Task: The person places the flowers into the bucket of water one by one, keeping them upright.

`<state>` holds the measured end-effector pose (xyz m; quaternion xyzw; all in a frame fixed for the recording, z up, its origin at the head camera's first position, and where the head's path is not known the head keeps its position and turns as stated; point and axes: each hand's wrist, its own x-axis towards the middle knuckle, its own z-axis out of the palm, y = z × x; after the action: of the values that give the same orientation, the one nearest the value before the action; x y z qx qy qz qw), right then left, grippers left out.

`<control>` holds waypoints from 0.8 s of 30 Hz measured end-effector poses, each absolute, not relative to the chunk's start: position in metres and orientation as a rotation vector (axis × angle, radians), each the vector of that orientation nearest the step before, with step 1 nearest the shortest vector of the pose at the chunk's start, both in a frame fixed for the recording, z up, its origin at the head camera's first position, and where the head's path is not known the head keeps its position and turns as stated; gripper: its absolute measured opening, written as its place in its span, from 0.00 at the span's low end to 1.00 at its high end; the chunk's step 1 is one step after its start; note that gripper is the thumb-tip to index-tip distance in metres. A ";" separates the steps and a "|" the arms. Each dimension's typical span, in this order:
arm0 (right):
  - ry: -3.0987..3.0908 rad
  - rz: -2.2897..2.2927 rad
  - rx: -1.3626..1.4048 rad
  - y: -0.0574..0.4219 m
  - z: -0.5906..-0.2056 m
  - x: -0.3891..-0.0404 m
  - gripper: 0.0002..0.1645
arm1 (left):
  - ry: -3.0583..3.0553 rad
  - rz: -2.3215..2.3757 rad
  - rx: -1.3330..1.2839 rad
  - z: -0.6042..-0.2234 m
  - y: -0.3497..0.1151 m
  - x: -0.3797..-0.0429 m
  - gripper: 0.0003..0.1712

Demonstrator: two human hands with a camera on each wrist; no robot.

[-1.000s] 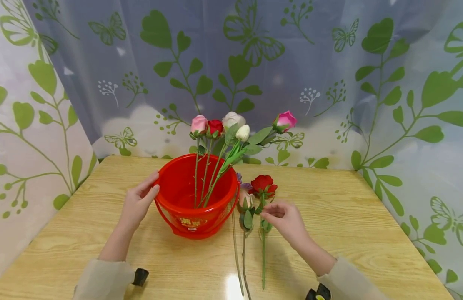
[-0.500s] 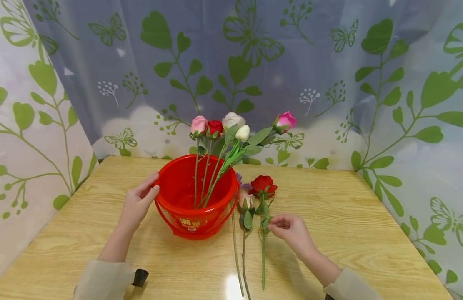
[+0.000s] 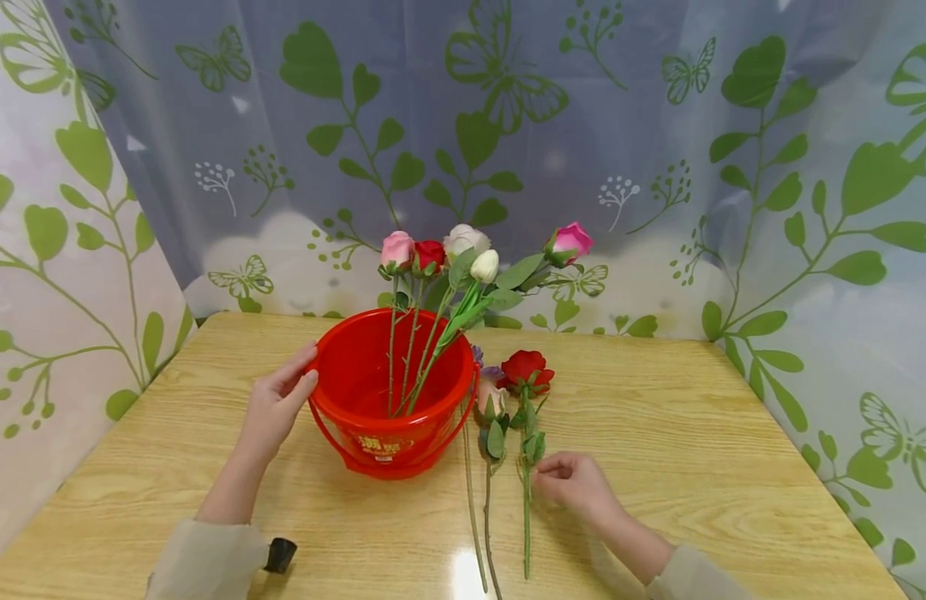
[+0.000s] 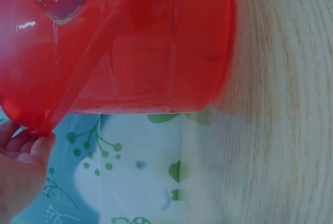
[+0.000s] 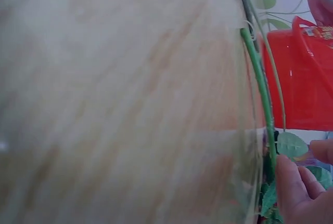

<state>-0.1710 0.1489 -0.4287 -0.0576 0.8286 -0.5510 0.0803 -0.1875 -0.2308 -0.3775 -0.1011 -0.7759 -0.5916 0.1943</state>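
On the left, my left hand [image 3: 278, 408] holds the rim of a red bucket [image 3: 387, 454]; the left wrist view shows its thumb and fingers pinching the edge where the bucket's handle [image 4: 86, 70] joins. Artificial roses and a white tulip-like bud [image 3: 485, 266] lean inside the bucket. To its right lies a red rose [image 3: 528, 371] with a green stem [image 3: 527, 525]. My right hand [image 3: 583, 487] is beside that stem, just below the leaves. In the right wrist view, a fingertip [image 5: 286, 169] is at the stem, with a gap between thumb and finger.
A peach rose [image 3: 492, 400] and a purple flower [image 3: 488, 369] lie between bucket and red rose, their thin stems running toward the front. A pink rose [image 3: 571, 243] sticks out rightward from the bucket. Patterned curtains [image 3: 635, 125] stand behind the wooden table [image 3: 695, 433].
My right hand has moved down along the red rose, from near its upper leaves to the stem below them. The left hand, bucket and flowers stay put.
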 end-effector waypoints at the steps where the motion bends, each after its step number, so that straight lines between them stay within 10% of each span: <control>1: 2.470 -1.647 -0.176 0.149 -0.429 -0.170 0.11 | -2.175 -1.662 -0.283 -0.377 -0.231 -0.187 0.23; 24: 2.283 -1.643 -0.082 0.143 -0.439 -0.169 0.16 | -2.183 -1.655 -0.282 -0.377 -0.232 -0.186 0.24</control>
<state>-0.1695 0.1433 -0.4390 -0.0289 0.8005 -0.5760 0.1633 -0.1864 -0.2315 -0.3770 -0.1005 -0.7779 -0.5896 0.1926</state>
